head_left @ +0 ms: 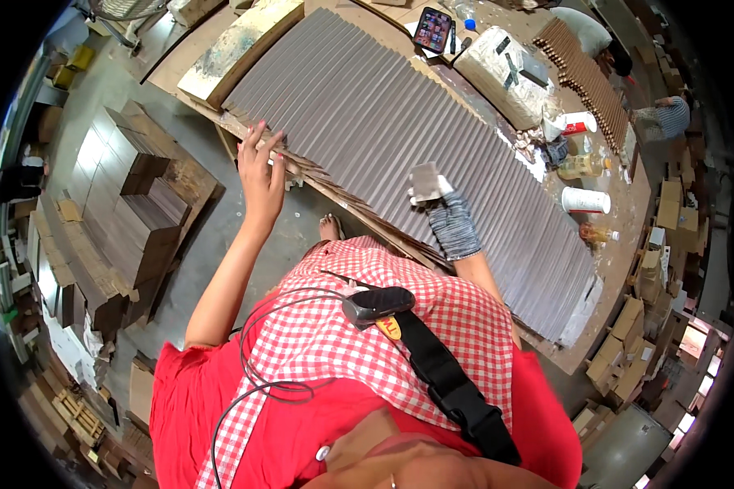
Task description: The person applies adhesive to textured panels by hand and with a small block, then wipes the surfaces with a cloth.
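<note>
A long, overlapping row of grey cardboard pieces (359,106) lies slantwise across the worktable, each edge showing as a narrow strip. Bare, with its fingers spread, my left hand (261,175) is at the table's near edge, by the left part of the row. It holds nothing. My right hand (455,226) wears a grey knitted glove with pale fingertips and is over the middle of the row. Its fingers grip a small flat grey rectangular piece (423,181), whose exact kind I cannot make out.
A pale block (240,53) borders the row's left end. Along the far side are a phone (433,30), a wrapped bundle (506,77), a white cup (585,200) and a bottle (581,166). Stacked cardboard (114,163) sits on a pallet at left.
</note>
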Motion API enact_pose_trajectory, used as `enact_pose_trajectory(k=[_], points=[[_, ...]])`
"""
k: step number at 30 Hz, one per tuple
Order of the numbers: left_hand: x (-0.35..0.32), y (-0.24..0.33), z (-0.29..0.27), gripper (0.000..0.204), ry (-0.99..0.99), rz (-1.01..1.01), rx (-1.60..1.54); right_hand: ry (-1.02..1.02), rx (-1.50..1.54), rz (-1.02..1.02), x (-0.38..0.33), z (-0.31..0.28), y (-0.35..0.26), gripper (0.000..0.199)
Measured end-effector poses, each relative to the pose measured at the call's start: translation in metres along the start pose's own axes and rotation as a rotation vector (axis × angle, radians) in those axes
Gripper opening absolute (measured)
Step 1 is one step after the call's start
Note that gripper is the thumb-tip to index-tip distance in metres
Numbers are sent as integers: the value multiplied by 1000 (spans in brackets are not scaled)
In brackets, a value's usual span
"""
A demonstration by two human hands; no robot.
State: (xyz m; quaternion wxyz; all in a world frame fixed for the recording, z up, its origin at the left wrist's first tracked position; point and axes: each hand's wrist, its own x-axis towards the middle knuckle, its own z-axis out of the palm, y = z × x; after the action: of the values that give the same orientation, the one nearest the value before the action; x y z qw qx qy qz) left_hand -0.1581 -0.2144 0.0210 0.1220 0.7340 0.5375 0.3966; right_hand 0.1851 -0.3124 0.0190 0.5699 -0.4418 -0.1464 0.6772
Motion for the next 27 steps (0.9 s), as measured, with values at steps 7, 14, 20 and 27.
enact_pose_trajectory(k=[7, 14, 20, 27], points=[[2, 32, 14, 35, -147, 96, -4, -77, 437, 65, 5, 6, -2, 46], [11, 32, 33, 51, -225, 78, 171, -58, 259, -33, 14, 12, 21, 41], [-5, 29, 13, 60, -284, 37, 215, -301, -492, -119, 48, 66, -25, 50], [-13, 39, 20, 83, -306, -3, 193, -252, -1558, -918, 92, 110, 10, 31]])
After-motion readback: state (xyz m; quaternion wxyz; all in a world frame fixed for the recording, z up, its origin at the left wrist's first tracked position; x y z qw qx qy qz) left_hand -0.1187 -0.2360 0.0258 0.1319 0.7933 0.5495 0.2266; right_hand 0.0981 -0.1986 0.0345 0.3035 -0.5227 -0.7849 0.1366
